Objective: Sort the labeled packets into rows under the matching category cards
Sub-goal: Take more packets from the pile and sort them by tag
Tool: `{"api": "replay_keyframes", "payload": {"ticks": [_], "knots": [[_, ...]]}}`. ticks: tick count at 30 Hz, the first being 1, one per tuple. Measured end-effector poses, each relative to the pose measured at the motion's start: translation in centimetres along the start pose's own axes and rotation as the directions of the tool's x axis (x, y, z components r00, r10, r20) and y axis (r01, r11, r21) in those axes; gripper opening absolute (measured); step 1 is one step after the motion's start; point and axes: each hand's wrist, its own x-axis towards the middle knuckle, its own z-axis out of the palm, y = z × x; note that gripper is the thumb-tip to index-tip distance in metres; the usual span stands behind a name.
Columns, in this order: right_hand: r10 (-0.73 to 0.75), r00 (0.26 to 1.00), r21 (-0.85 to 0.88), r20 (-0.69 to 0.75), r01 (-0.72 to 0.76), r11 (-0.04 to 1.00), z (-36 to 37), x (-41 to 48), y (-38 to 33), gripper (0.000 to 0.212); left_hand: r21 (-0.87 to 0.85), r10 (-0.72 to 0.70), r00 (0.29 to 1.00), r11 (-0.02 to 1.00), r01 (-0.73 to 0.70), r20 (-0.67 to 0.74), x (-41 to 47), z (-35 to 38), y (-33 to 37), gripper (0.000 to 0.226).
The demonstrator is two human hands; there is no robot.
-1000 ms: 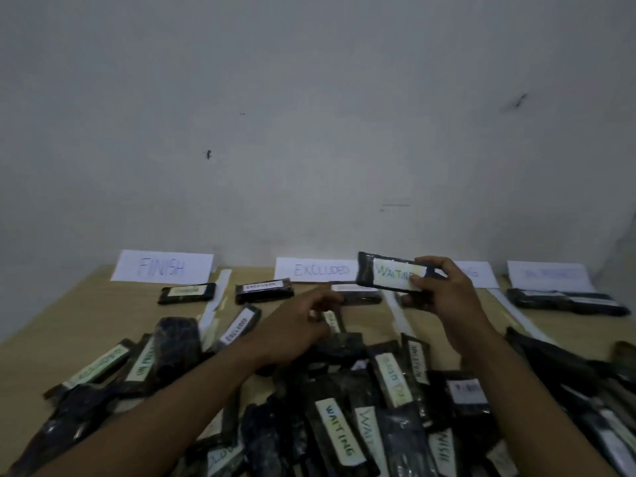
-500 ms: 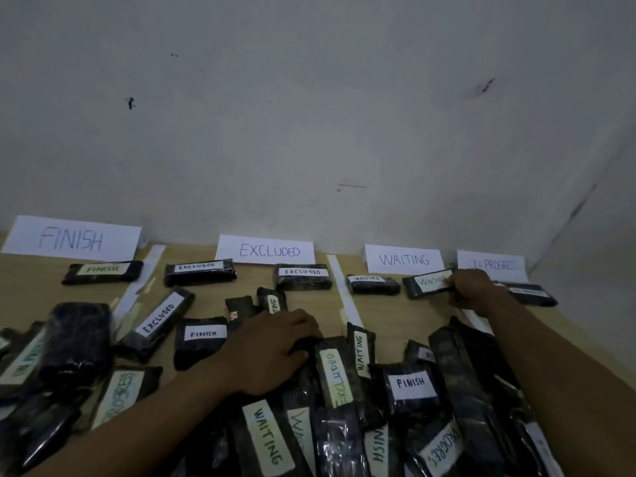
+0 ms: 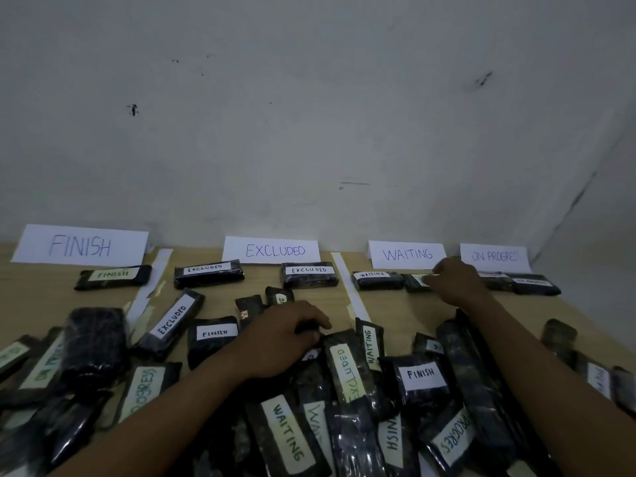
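the right hand (image 3: 453,282) is laid, fingers curled, on a dark plastic-wrapped packet (image 3: 415,283) under the white paper waiting card (image 3: 407,254). the left hand (image 3: 282,335) is pressed, fingers bent, onto the heap of dark labelled packets (image 3: 344,390) on the wooden table (image 3: 395,306).

Four white category cards (image 3: 275,250) stand along the wall (FINISH, EXCLUDED, WAITING, ON PROGRESS). Dark labeled packets lie flat beneath each. One WAITING packet (image 3: 377,280) lies under its card. Unsorted packets (image 3: 347,380) heaped nearer, overlapping.
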Motion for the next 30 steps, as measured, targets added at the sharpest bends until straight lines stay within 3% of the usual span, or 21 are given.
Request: {"api": "replay_keyframes", "payload": {"ticks": [4, 8, 12, 15, 18, 20, 23, 28, 30], "knots": [[-0.17, 0.985, 0.058, 0.035, 0.168, 0.984, -0.4, -6.2, -4.9, 0.024, -0.089, -0.039, 0.996, 0.996, 0.031, -0.081, -0.3, -1.5, 1.3, 0.02], [-0.377, 0.92, 0.338, 0.111, 0.322, 0.885, 0.5, -12.4, -9.4, 0.018, -0.02, -0.082, 0.983, 0.997, 0.08, -0.166, -1.9, -3.8, 0.9, 0.026], [-0.513, 0.844, 0.437, 0.158, 0.406, 0.803, 2.8, -16.5, -11.8, 0.021, 0.102, -0.207, 0.936, 0.964, 0.244, -0.285, -4.3, -7.0, -1.3, 0.02], [-0.592, 0.788, 0.353, 0.171, 0.512, 0.783, 4.7, -17.7, -12.1, 0.029, 0.231, -0.353, 0.917, 0.891, 0.391, -0.188, -6.0, -8.9, -3.3, 0.027], [-0.607, 0.785, 0.32, 0.125, 0.547, 0.774, 5.9, -17.9, -11.6, 0.027, 0.285, -0.393, 0.919, 0.877, 0.386, -0.036, -7.1, -9.6, -3.7, 0.042], [-0.602, 0.793, 0.326, 0.092, 0.547, 0.771, 6.3, -18.0, -11.3, 0.024, 0.237, -0.368, 0.93, 0.902, 0.36, -0.011, -7.6, -9.6, -3.4, 0.049], [-0.609, 0.789, 0.319, 0.074, 0.56, 0.764, 6.6, -18.1, -11.2, 0.022, 0.111, -0.311, 0.947, 0.941, 0.319, -0.087, -8.2, -9.4, -3.2, 0.052], [-0.601, 0.795, 0.334, 0.075, 0.548, 0.767, 6.6, -18.3, -11.2, 0.021, -0.31, -0.326, 0.926, 0.915, 0.258, -0.189, -9.5, -9.4, -3.3, 0.035], [-0.6, 0.796, 0.334, 0.076, 0.547, 0.768, 6.5, -18.4, -11.2, 0.021, -0.401, -0.349, 0.911, 0.883, 0.242, -0.218, -9.8, -9.4, -2.9, 0.024]]}}
